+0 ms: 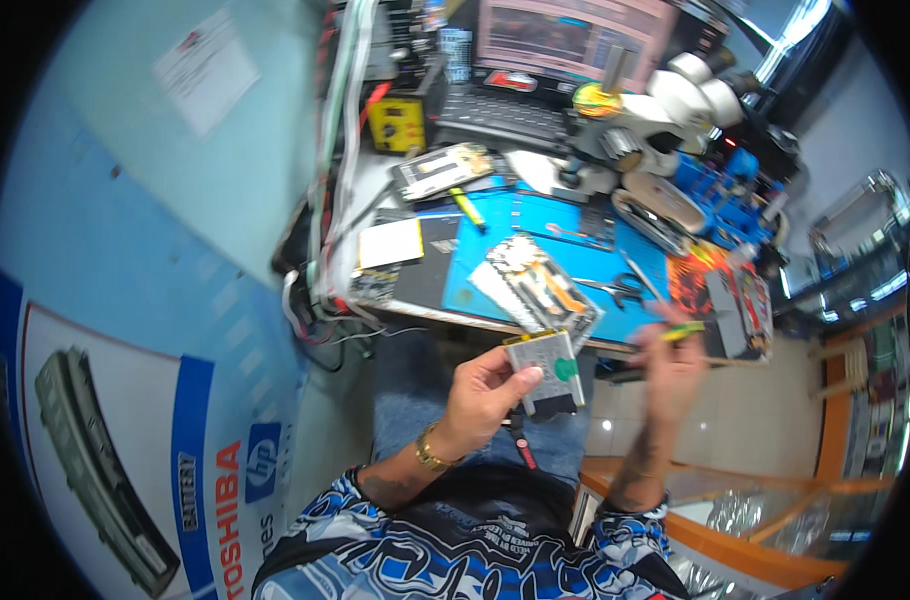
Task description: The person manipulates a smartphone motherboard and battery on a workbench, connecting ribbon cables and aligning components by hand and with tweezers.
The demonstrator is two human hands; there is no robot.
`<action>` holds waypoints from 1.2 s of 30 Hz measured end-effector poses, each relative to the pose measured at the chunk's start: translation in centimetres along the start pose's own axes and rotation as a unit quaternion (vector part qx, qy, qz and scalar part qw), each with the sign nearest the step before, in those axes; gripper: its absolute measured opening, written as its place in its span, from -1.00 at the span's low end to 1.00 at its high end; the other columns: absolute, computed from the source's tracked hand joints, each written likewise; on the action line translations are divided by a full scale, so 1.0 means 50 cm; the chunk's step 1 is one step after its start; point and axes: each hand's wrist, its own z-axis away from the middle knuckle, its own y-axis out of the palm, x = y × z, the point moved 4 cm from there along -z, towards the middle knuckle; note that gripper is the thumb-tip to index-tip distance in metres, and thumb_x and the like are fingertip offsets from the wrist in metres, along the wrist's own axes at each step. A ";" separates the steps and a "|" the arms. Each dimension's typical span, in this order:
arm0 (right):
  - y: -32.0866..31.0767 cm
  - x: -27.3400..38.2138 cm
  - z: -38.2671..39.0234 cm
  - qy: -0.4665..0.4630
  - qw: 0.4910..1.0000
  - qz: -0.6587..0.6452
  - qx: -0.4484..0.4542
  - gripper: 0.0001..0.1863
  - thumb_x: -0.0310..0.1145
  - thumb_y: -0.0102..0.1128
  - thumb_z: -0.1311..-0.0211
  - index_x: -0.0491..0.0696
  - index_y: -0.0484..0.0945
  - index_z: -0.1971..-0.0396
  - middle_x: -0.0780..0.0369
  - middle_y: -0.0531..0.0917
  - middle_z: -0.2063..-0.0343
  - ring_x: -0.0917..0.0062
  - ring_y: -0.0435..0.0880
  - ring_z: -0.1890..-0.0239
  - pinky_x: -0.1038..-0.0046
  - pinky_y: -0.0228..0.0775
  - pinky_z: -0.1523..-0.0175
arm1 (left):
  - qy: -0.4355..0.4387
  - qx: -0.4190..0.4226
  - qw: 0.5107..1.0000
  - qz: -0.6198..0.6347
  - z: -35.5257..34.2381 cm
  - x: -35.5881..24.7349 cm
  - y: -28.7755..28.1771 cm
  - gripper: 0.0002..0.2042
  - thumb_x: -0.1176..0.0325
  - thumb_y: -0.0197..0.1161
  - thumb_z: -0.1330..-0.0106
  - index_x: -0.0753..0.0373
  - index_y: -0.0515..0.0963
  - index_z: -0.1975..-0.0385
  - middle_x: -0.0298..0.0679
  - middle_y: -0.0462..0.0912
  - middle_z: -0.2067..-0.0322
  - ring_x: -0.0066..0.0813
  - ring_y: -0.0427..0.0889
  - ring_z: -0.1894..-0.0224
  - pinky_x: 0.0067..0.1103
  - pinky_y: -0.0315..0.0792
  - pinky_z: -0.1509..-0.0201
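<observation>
In my left hand (490, 395) is a flat silver battery (545, 360) with a green sticker, held by its left side above my lap. My right hand (670, 365), smeared by motion, grips a small yellow object (683, 330) to the right of the battery. Just beyond the battery, an opened device (535, 280) with exposed internals lies on a blue mat (470, 280). Black-handled scissors (627, 285) rest beside it. A white rectangular piece (388, 243) sits on the left of the desk.
A laptop (500, 115), a microscope (680, 110) and a yellow-faced instrument (400, 125) stand at the back. Cables hang down the desk's left side by the blue wall (125, 260). Blue organizers (725, 200) and a colourful box (735, 300) are at right, with an orange wooden frame (745, 480) below.
</observation>
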 end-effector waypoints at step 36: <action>0.388 -0.018 -0.101 -0.246 0.805 0.451 0.295 -0.78 -0.47 0.18 -0.15 -0.16 0.63 0.20 0.01 0.67 0.25 0.13 0.62 0.14 0.19 0.39 0.05 | 0.159 -0.353 0.528 -0.756 -0.008 -0.226 -0.247 -0.45 -0.01 0.45 -0.02 0.34 0.61 0.12 -0.13 0.54 0.18 -0.17 0.49 0.10 -0.29 0.41 0.04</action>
